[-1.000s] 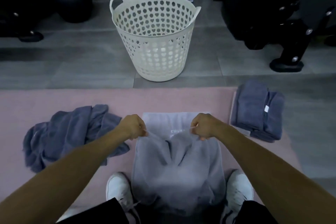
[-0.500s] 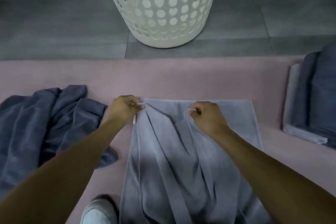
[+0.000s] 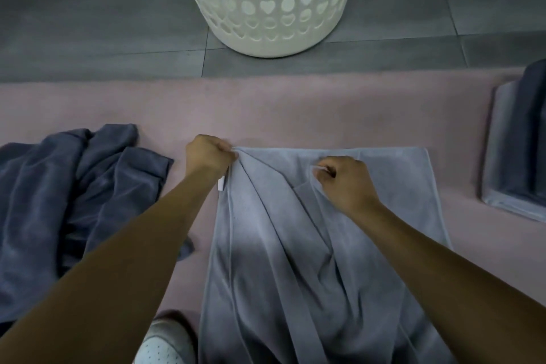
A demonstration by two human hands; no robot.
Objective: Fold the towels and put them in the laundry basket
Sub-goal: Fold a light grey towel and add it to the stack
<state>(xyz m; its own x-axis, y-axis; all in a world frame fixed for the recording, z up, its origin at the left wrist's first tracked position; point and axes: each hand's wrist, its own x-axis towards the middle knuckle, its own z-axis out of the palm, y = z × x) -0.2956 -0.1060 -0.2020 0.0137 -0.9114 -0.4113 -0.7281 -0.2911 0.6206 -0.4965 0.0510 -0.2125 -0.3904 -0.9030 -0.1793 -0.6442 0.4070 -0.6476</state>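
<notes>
Left hand: the left hand [image 3: 208, 156] has its fingers curled tight, pinching the far left corner of the light towel [image 3: 295, 260] against the mat.
Right hand: the right hand [image 3: 344, 179] is curled too, fingertips pinching a fold of the same towel nearer the middle of its far edge.
Light towel: pale grey-blue, it lies on the pink mat [image 3: 266, 109] between the two forearms, its far edge flat and straight, the near part rumpled in long creases. A small white tag [image 3: 221, 185] shows at its left edge just under the left wrist.
Loose towels: a dark blue heap [image 3: 68, 195] lies crumpled on the mat to the left, near the left arm.
Folded towels: a stack [image 3: 520, 142] sits at the right edge of the mat, dark ones on top of a light one, partly cut off by the frame.
Basket: the white laundry basket [image 3: 274, 3] with heart-shaped holes stands on the grey tiled floor [image 3: 88, 23] beyond the mat, well apart from the hands. Its rim is out of frame; through the holes only its own far wall shows.
Shoe: a white shoe [image 3: 165, 343] shows at the bottom edge, just left of the light towel.
</notes>
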